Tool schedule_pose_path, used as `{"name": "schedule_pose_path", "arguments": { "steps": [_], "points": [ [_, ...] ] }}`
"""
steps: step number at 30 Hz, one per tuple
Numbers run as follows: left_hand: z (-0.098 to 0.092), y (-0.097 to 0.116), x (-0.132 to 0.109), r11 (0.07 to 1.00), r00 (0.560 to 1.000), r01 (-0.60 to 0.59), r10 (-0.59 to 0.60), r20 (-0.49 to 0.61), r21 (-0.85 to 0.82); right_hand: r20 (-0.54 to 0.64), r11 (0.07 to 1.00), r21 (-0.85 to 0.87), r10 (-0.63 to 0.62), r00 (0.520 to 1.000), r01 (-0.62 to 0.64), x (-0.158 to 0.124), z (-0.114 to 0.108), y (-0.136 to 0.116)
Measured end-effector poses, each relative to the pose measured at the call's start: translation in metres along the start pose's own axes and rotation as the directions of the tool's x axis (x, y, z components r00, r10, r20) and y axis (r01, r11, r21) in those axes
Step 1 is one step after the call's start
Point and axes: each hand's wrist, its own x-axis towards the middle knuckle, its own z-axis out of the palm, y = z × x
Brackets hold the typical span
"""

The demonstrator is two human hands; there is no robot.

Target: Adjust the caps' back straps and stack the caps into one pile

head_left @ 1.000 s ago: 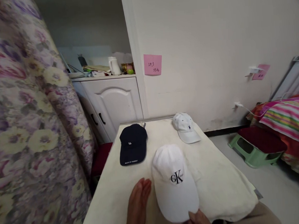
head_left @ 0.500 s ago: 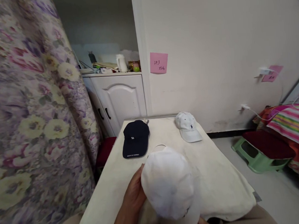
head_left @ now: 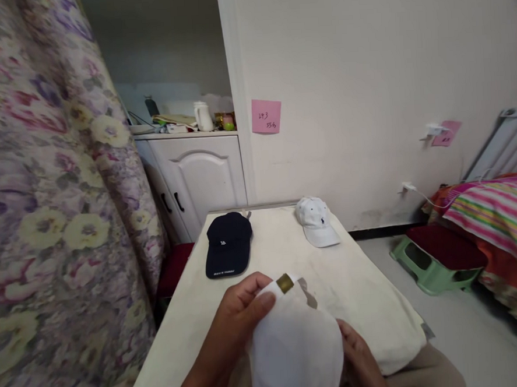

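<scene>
White cap (head_left: 294, 355) is up off the table (head_left: 369, 292), close to the person, low in the middle of the view. Its back faces away from them, so the little gold buckle (head_left: 284, 283) and the loose strap end (head_left: 307, 295) stick up on top.

The left hand (head_left: 235, 323) grips the back edge of the cap, with the thumb pressed on the cloth just beside the buckle. The right hand (head_left: 358, 356) is against the cap's right side. Its fingers are hidden under the cloth, so how tight it holds cannot be told.

It looks like the person is busy with the strap at the back of the cap. The next move would need a small, careful pinch on the buckle or strap end while the other hand keeps the soft cap from flopping.

Farther off on the table lie a dark cap (head_left: 224, 248) and a far white cap (head_left: 315, 226), well apart from the hands.
</scene>
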Motion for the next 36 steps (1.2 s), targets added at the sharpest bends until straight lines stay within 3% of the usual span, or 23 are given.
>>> {"name": "schedule_pose_path", "arguments": {
  "steps": [2,4,8,10,15,18,24,32,36],
  "points": [
    [0.003,0.001,-0.002,0.996,0.999,0.011,-0.014,0.034,0.084,-0.002,0.995,-0.085,-0.061,0.998,0.061,0.002,-0.002,-0.016],
    [0.006,0.000,-0.003,0.992,0.999,0.021,-0.027,0.045,0.127,-0.023,0.965,-0.166,-0.209,0.978,0.203,0.003,0.001,-0.039],
    [0.011,-0.004,-0.005,0.987,0.996,0.067,-0.074,0.043,0.148,0.031,0.822,-0.300,-0.499,0.866,0.484,-0.007,0.026,-0.091],
    [0.012,-0.005,-0.005,0.984,0.996,0.070,-0.078,0.040,0.166,0.170,0.722,-0.328,-0.589,0.790,0.609,-0.014,0.047,-0.112],
    [0.016,-0.005,-0.008,0.978,0.997,0.060,-0.067,0.025,0.198,0.541,0.533,-0.351,-0.556,0.631,0.770,-0.028,0.094,-0.138],
    [0.016,-0.004,-0.012,0.983,0.998,0.059,-0.064,0.025,0.171,0.667,0.450,-0.370,-0.480,0.570,0.812,-0.027,0.105,-0.138],
    [0.011,-0.007,-0.016,0.996,0.986,0.072,-0.080,0.146,0.059,0.709,0.373,-0.345,-0.498,0.499,0.861,-0.023,0.104,-0.134],
    [0.014,-0.013,-0.011,0.996,0.996,0.081,-0.081,0.030,0.026,0.734,0.312,-0.350,-0.494,0.466,0.883,-0.029,0.108,-0.133],
    [0.017,-0.015,-0.013,0.997,0.997,0.073,-0.072,-0.040,0.020,0.751,0.227,-0.382,-0.489,0.444,0.896,-0.032,0.112,-0.130]
  ]
}}
